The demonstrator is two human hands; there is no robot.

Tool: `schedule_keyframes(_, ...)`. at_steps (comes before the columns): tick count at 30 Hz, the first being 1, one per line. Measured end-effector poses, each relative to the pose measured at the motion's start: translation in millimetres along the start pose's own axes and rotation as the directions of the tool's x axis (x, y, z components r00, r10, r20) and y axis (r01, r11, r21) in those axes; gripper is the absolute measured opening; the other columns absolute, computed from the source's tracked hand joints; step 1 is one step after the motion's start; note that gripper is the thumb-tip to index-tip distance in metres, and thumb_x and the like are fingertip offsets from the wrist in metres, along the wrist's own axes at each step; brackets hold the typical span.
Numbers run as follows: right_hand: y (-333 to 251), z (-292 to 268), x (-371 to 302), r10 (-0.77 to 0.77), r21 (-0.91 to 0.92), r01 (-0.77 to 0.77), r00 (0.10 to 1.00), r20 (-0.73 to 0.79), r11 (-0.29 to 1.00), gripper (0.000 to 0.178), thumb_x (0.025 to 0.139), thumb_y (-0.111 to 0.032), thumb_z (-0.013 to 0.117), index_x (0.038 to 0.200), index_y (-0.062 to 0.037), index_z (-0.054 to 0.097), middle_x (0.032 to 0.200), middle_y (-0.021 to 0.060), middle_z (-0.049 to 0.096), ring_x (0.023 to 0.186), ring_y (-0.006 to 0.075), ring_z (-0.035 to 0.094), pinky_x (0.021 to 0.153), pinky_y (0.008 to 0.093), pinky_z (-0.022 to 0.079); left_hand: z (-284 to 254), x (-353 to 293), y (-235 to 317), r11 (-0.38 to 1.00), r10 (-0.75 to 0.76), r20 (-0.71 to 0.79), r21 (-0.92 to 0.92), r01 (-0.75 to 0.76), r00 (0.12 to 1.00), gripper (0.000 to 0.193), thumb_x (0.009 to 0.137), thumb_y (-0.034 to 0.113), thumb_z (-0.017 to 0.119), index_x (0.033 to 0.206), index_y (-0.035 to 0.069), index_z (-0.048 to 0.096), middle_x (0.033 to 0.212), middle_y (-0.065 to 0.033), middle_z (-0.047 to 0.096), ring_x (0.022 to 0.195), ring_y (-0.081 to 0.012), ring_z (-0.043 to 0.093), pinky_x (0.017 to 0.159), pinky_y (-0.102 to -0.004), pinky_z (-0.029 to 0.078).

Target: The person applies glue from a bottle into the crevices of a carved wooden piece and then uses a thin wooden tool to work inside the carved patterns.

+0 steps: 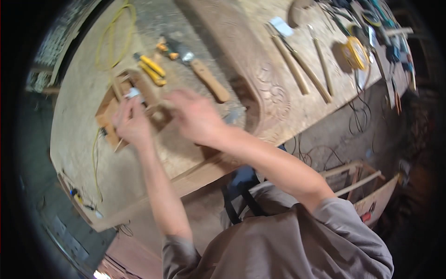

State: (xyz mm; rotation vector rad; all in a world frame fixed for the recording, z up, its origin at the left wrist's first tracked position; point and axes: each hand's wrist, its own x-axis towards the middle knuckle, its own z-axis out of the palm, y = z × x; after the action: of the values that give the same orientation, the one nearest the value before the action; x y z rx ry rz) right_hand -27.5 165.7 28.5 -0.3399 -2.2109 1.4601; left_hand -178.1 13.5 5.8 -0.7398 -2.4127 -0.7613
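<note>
We've our L hand (134,124) over the near part of a small wooden box (106,111), fingers bunched next to a small white piece (133,92) in/on it; can't tell if they grip it or the box. Our R hand (197,117) is just R of the box, fingers bent & blurred; can't tell if it's holding anything. The box sits on the L part of the bench (74,125), approx. under our L hand, w/ a thin light stick (116,88) across its far L side.

Just beyond: yellow-handled tool (153,70), then a wood-handled tool (209,81) to its R. Yellow cord (113,42) lies loosely at far L. Farther R we see a carved wooden piece (269,88), long-handled tools (302,63) & a yellow tape measure (355,53) nr the bench's R end. Below, lower R, there's a wooden crate (378,200).
</note>
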Motion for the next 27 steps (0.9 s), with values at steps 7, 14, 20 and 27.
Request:
schedule_keyframes(7,14.9,73.6,43.6,-0.041,-0.013,0.041,0.999,-0.035,0.999,0.047,0.082,-0.009,0.070,0.128,0.0001,0.063,0.118,0.0235,0.065,0.107,0.0402,0.065,0.088,0.0452,0.055,5.1,1.4,24.4,0.953,-0.214,0.026,-0.213,0.214,0.977,0.015,0.091,0.002,0.078,0.103,-0.006,0.079,0.118,-0.0127,0.077,0.100,-0.0203,0.072,0.087,-0.0312,0.058)
schedule_keyframes(14,3.8,96.6,56.7,0.122,0.139,-0.109,0.989,-0.085,0.984,0.035,0.082,-0.015,0.072,0.116,-0.0071,0.071,0.104,0.0190,0.064,0.098,0.0391,0.064,0.080,0.0454,0.055,-16.2,7.6,41.5,0.771,-0.455,0.082,-0.462,0.438,0.887,0.019,0.092,0.000,0.076,0.107,-0.010,0.076,0.124,-0.0138,0.075,0.104,-0.0193,0.072,0.089,-0.0308,0.058)
schedule_keyframes(20,-14.5,73.5,49.1,-0.240,0.103,0.290,0.909,-0.341,0.951,0.029,0.086,-0.020,0.069,0.112,-0.0081,0.071,0.107,0.0195,0.065,0.092,0.0436,0.065,0.078,0.0494,0.055,-52.8,11.1,70.2,0.865,-0.341,-0.017,-0.396,0.307,0.940,0.022,0.096,0.000,0.071,0.113,-0.012,0.073,0.121,-0.0134,0.073,0.104,-0.0188,0.068,0.092,-0.0314,0.057)
schedule_keyframes(27,-18.0,-48.2,-22.4,-0.154,0.522,0.066,0.980,0.128,0.850,0.047,0.080,-0.024,0.083,0.117,-0.0056,0.061,0.103,0.0142,0.068,0.091,0.0366,0.069,0.079,0.0456,0.055,-92.1,-56.6,145.6,0.730,-0.107,0.144,-0.661,0.176,0.984,0.013,0.091,0.001,0.073,0.100,-0.008,0.073,0.118,-0.0181,0.072,0.104,-0.0242,0.065,0.090,-0.0381,0.054)
